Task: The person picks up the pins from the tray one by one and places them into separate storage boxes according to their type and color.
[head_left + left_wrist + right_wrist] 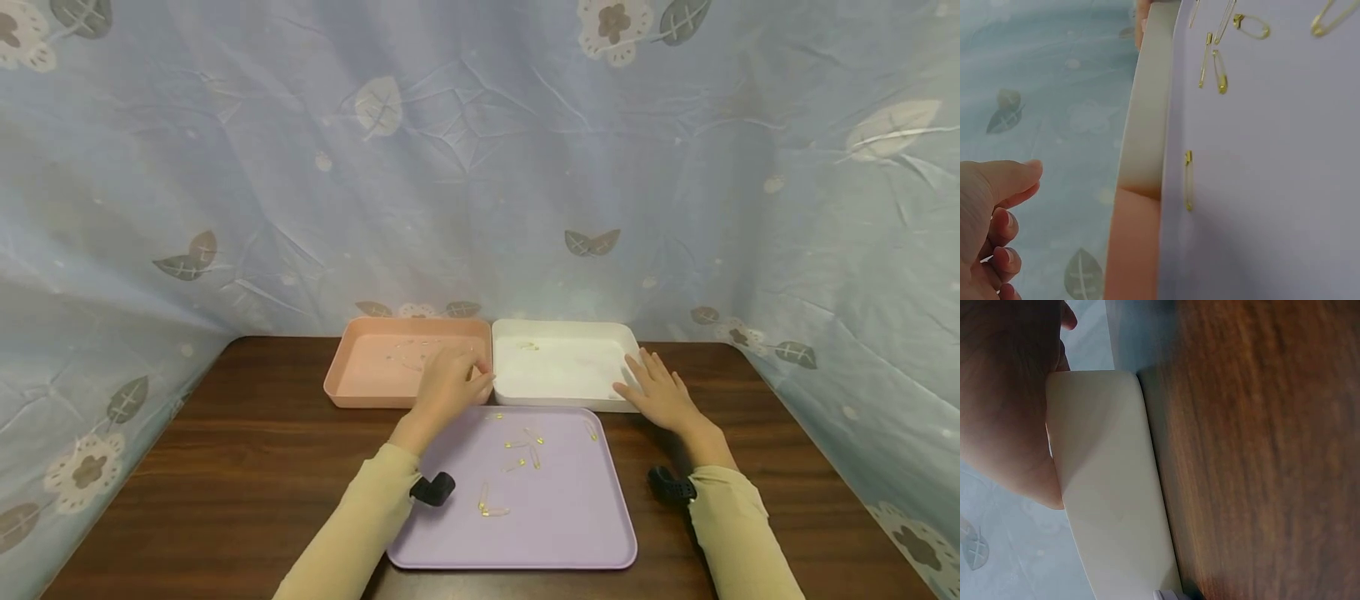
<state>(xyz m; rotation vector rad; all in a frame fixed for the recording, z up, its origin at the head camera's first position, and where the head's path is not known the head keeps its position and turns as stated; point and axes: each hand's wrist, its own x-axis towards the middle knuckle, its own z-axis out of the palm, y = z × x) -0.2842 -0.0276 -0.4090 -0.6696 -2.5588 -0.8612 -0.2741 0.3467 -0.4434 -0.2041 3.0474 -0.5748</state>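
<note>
My left hand [453,382] is over the right part of the pink tray [337,387], beside the white tray. Its thumb and index fingertip meet and the other fingers curl; no object shows between them in the left wrist view. With fingers spread and fairly straight, my right hand [660,396] rests at the right rim of the white tray [562,402]. Nearest me lies a purple tray [555,533] with several gold safety pins [1188,181] scattered on it. A few gold pins [528,346] lie in the white tray, and several small silvery pins [408,354] in the pink one.
Both small trays stand side by side at the back of the dark wooden table [262,450], touching the purple tray's far edge or nearly so. Behind and at the sides hangs a pale blue curtain [480,183] with leaf and flower prints.
</note>
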